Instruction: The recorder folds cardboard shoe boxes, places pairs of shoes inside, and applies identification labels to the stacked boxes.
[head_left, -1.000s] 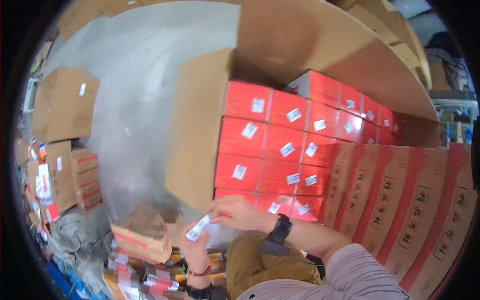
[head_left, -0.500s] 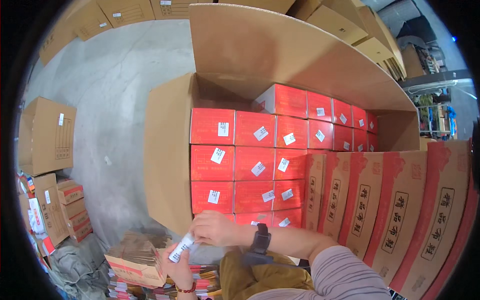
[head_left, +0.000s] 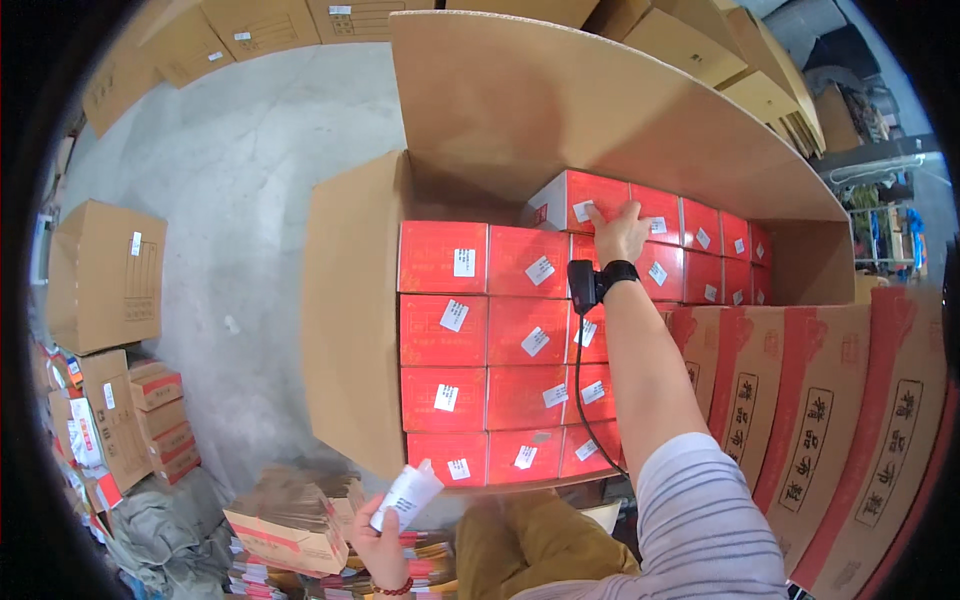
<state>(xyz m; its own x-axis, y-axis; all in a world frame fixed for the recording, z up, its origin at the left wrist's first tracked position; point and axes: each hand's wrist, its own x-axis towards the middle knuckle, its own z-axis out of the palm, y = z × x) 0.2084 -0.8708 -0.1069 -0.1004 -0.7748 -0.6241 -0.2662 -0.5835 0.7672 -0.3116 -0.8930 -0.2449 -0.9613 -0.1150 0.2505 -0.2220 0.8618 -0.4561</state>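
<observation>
Grey concrete is surrounding our big carton [head_left: 350,300] of red boxes. Our right hand [head_left: 620,232] is pressing flat-fingered on the far red box [head_left: 580,200], gripping nothing. Near us, our left hand [head_left: 380,545] is clutching a rolled white paper [head_left: 408,495].

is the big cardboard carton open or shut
Open: the big carton's flaps are folded out, showing rows of red boxes inside; the right hand touches one.

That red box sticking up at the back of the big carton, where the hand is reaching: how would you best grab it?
Probably from above, by its top edges. The raised red box stands higher than the flat layer of red boxes, so its top and upper sides are free, while lower down neighbours hem it in. The right hand already rests on its top. The left hand holds a white roll of labels.
</observation>
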